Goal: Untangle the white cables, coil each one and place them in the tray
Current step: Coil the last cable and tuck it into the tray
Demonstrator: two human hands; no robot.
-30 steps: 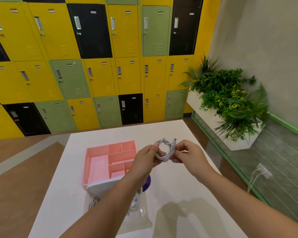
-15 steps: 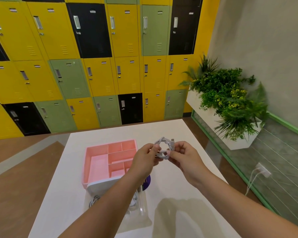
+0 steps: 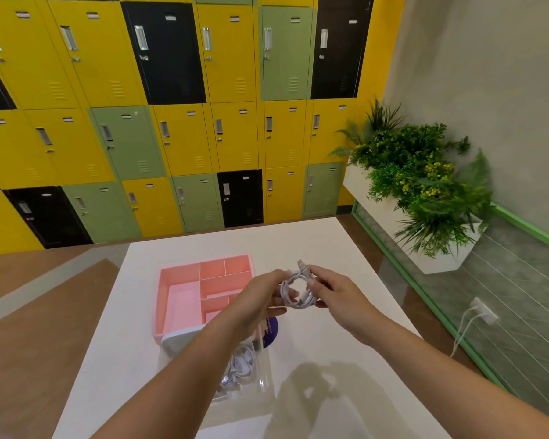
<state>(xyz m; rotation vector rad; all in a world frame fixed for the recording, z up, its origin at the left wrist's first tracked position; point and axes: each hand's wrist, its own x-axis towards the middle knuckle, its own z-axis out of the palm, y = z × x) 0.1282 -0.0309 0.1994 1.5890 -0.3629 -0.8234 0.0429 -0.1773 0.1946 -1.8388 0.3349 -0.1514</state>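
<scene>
A white cable (image 3: 295,288), wound into a small coil, hangs in the air between both hands above the white table (image 3: 330,248). My left hand (image 3: 260,296) pinches the coil's left side. My right hand (image 3: 336,296) grips its right side, and a connector end sticks up above the fingers. The pink tray (image 3: 184,293), split into several compartments, lies just left of my hands, its near right part hidden by my left arm. More white cables (image 3: 240,365) lie in a clear container under my left forearm.
A purple round object (image 3: 271,331) peeks out beside my left wrist. A white lid or box edge (image 3: 178,342) sits at the tray's near end. Lockers fill the wall behind; a planter with green plants stands to the right beyond the table edge.
Both hands have dropped slightly toward the table and tray while keeping the coil. The coil has been drawn tighter and smaller than a second ago.
</scene>
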